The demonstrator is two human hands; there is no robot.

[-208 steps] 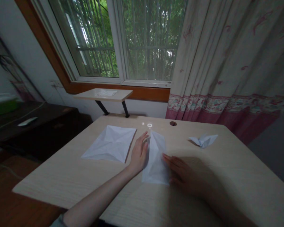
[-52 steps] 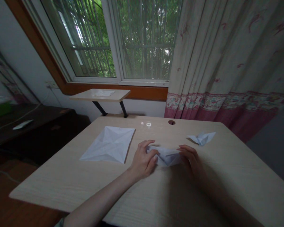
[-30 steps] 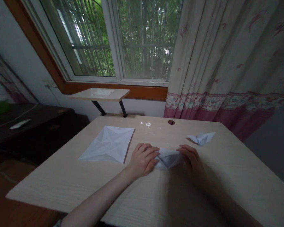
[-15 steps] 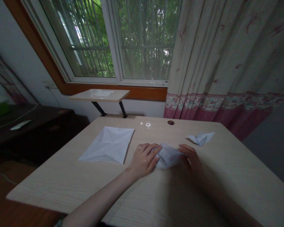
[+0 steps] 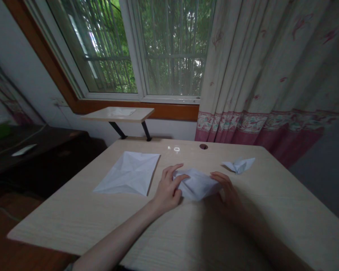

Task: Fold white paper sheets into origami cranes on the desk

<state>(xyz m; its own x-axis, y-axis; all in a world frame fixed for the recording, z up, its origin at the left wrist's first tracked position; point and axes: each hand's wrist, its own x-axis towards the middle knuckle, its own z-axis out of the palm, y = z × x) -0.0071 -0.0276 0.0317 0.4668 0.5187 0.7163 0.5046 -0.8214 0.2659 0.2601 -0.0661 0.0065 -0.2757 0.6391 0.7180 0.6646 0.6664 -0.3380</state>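
Note:
A partly folded sheet of white paper [image 5: 199, 185] lies between my two hands over the desk, with crease lines across its upper face. My left hand [image 5: 169, 188] is at its left side, the index finger bent over the top and the thumb by the near edge; another finger stretches past the far edge. Around the right edge curls my right hand [image 5: 226, 194], its fingertips on top and its thumb mostly hidden in shadow. Beyond it on the right sits a folded paper crane [image 5: 239, 165]. A creased, opened-out paper sheet [image 5: 130, 173] lies flat on the left.
The pale wooden desk [image 5: 101, 222] has a round cable hole [image 5: 203, 146] near its back edge. At the back left a small raised shelf [image 5: 101, 113] bears another white paper [image 5: 123, 112]. A barred window and a floral curtain [image 5: 243, 75] stand behind.
My left hand has shifted slightly left, and its fingers have spread and lifted, uncovering more of the folded paper. My right hand stays at the right edge, moved only slightly.

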